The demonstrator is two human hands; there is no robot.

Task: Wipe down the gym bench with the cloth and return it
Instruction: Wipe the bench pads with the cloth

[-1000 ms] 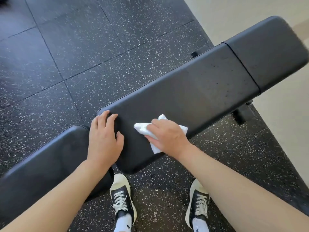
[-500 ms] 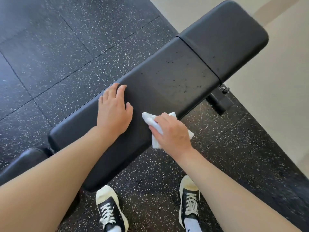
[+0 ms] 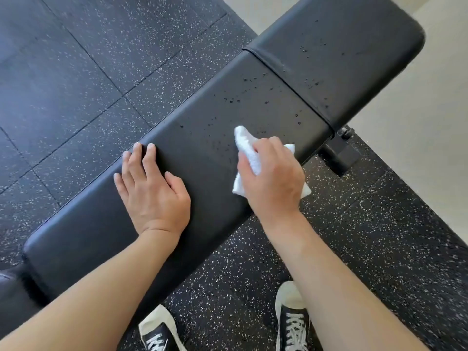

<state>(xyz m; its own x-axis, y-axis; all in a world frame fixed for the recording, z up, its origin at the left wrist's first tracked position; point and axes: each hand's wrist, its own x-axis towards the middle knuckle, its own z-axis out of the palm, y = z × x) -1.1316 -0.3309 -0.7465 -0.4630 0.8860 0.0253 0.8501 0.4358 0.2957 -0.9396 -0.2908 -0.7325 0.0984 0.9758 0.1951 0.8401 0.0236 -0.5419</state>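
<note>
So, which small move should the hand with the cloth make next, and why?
Probably sweep the right hand, which grips the white cloth, forward and rightward along the bench pad. Droplets sit just beyond the cloth and on the end pad, while the left hand rests flat on the pad.
</note>
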